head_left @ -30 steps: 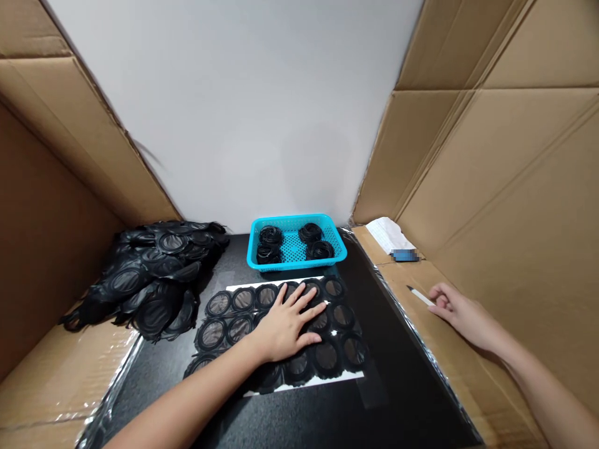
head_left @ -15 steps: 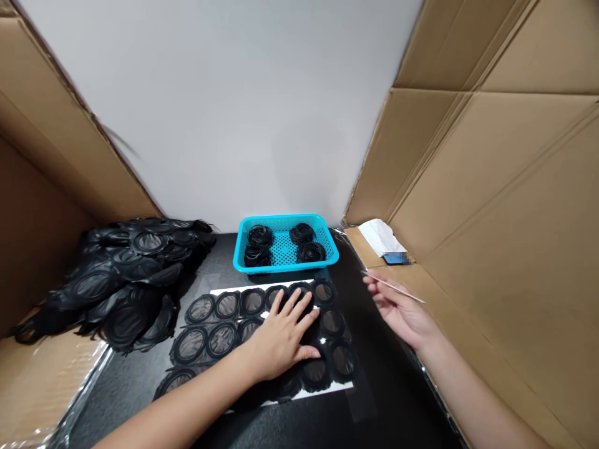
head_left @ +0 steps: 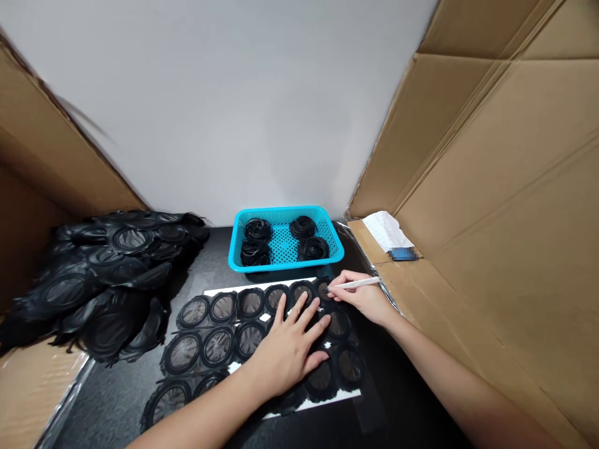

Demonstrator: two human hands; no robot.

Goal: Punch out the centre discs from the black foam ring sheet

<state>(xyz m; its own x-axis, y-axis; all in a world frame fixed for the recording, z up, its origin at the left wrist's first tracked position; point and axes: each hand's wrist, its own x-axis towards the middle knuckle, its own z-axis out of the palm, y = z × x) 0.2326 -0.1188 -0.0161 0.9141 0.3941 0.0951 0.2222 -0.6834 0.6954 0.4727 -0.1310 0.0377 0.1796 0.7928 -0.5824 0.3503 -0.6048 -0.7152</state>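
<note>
A black sheet of round mesh rings (head_left: 219,340) lies on white paper (head_left: 327,399) on the dark table. My left hand (head_left: 287,349) rests flat on the sheet with its fingers spread. My right hand (head_left: 362,299) pinches a thin white pen-like tool (head_left: 358,284). The tool's tip touches the ring at the sheet's far right corner. A turquoise basket (head_left: 285,262) just behind the sheet holds several stacks of black rings (head_left: 256,229).
A heap of black ring sheets (head_left: 103,274) fills the left side. Cardboard walls (head_left: 491,174) stand on both sides, and a white wall is behind. A folded white paper (head_left: 386,227) lies on the right cardboard flap.
My right hand picked the white tool up from the right cardboard flap and carried it left to the sheet's far right ring. My left hand stayed flat on the sheet.
</note>
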